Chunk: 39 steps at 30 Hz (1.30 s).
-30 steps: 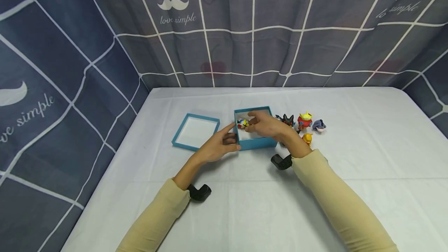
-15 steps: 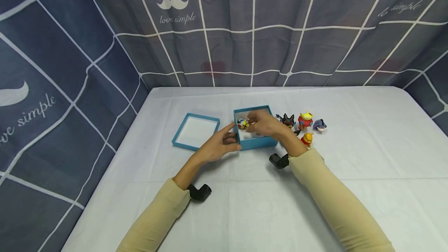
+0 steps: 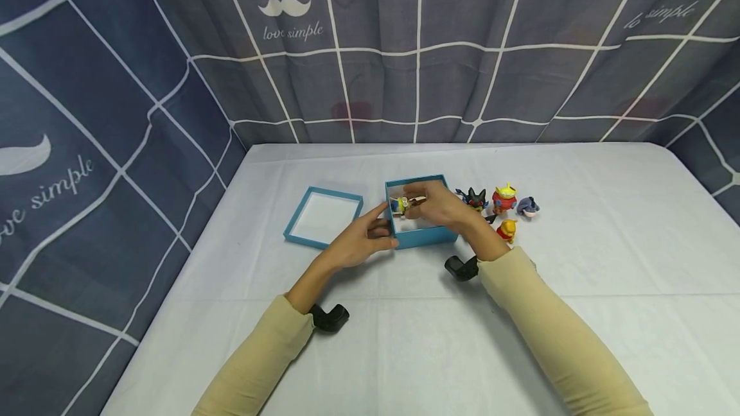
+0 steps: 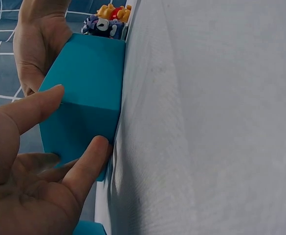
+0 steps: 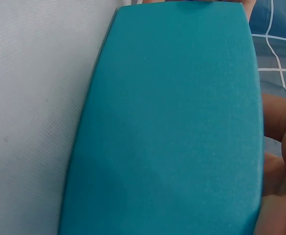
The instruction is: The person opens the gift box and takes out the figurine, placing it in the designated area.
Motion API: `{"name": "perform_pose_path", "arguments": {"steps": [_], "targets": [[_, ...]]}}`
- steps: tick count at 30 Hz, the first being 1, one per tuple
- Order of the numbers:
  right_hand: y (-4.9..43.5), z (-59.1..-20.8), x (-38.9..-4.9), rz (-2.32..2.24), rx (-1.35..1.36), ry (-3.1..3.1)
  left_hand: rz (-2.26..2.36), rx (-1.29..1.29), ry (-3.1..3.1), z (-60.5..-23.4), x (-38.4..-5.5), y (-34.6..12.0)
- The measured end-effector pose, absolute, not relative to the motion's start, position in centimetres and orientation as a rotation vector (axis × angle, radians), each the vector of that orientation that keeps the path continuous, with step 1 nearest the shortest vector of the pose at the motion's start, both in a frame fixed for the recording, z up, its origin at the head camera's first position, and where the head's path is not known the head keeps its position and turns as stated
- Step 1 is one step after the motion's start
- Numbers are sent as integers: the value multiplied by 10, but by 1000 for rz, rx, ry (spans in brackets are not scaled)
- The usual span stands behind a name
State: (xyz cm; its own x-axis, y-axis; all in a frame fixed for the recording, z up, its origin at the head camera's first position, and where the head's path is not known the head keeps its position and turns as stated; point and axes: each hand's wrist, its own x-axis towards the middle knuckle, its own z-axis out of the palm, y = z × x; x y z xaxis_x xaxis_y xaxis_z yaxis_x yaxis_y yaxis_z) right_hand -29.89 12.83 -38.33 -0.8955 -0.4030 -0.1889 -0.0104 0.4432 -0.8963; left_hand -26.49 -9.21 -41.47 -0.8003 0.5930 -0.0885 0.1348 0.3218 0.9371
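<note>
A blue box (image 3: pixel 424 237) with a white inside stands uncovered on the white-covered table. My right hand (image 3: pixel 442 205) reaches down into it from the right, and its thumb and fingers pinch a small yellow, blue and white toy figure (image 3: pixel 397 205) near the left wall. Part of the figure is hidden behind the fingers. My left hand (image 3: pixel 357 242) touches the box's left end, thumb and forefinger spread toward its corners. In the left wrist view, my left fingertips (image 4: pixel 99 143) press the box wall (image 4: pixel 81 125). The near wall (image 5: pixel 167 122) blocks most of the right wrist view.
The box's lid (image 3: pixel 324 217) lies with its white inside up, left of the box. On the right stand a black winged figure (image 3: pixel 475 199), a red and yellow one (image 3: pixel 504 199), a grey-blue one (image 3: pixel 528 207) and an orange one (image 3: pixel 507 230). Gridded curtains (image 3: pixel 370 82) rise behind.
The toy figure has turned in my right fingers inside the box, its blue and yellow side now showing. My right forearm has shifted slightly left; my left hand stays in place.
</note>
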Motion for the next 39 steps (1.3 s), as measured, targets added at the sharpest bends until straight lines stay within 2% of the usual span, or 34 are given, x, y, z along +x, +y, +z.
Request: {"name": "perform_pose_path", "arguments": {"steps": [14, 39], "targets": [[131, -383, -298, -1421, -410, 2339, 1494, 620, 2176, -417, -266, -92], [114, -394, -303, -1554, -329, 2502, 1476, 628, 2202, -420, -267, -92]]}}
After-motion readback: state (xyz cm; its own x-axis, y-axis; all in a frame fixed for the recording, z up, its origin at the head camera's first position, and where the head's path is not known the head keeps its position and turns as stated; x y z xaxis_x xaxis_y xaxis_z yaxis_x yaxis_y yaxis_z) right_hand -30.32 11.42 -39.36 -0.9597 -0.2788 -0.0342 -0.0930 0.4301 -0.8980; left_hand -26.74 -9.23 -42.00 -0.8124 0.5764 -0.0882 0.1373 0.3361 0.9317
